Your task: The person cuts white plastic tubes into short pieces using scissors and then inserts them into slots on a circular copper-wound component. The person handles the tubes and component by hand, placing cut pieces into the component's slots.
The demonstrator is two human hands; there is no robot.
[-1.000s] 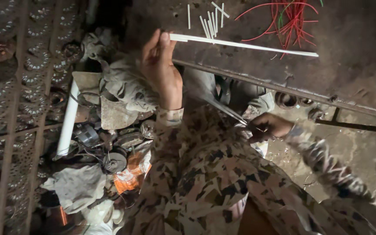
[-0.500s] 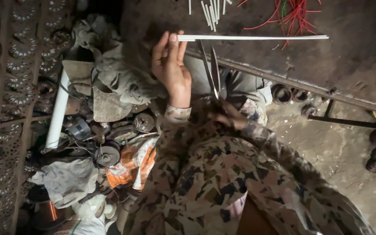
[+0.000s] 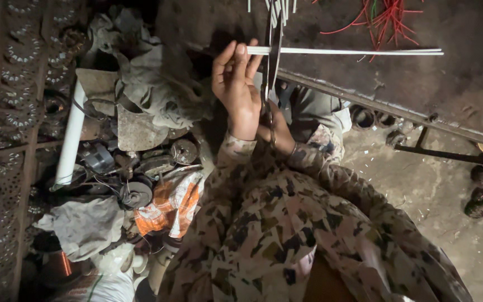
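Note:
My left hand (image 3: 236, 89) is raised and pinches the left end of a long thin white tube (image 3: 353, 52) held level above a dark work board (image 3: 465, 106). My right hand (image 3: 275, 128), partly hidden behind the left wrist, grips the handles of long metal scissors (image 3: 272, 56). The scissor blades point upward and straddle the white tube just right of my left fingers. Several short cut white pieces (image 3: 275, 8) lie on the board beyond the blades. Both arms wear camouflage-pattern sleeves.
A bundle of red wires (image 3: 387, 19) lies on the board at the top right. To the left are a white pipe (image 3: 71, 134), crumpled cloths (image 3: 141, 72), round metal parts (image 3: 135, 193) and an orange-and-white bag (image 3: 169, 204). Metal racks of rings (image 3: 18, 56) stand at far left. Dusty floor (image 3: 420, 184) is right.
My right hand has come up from the lower right with the scissors and set the blades around the white tube. My left hand has kept hold of the tube's end.

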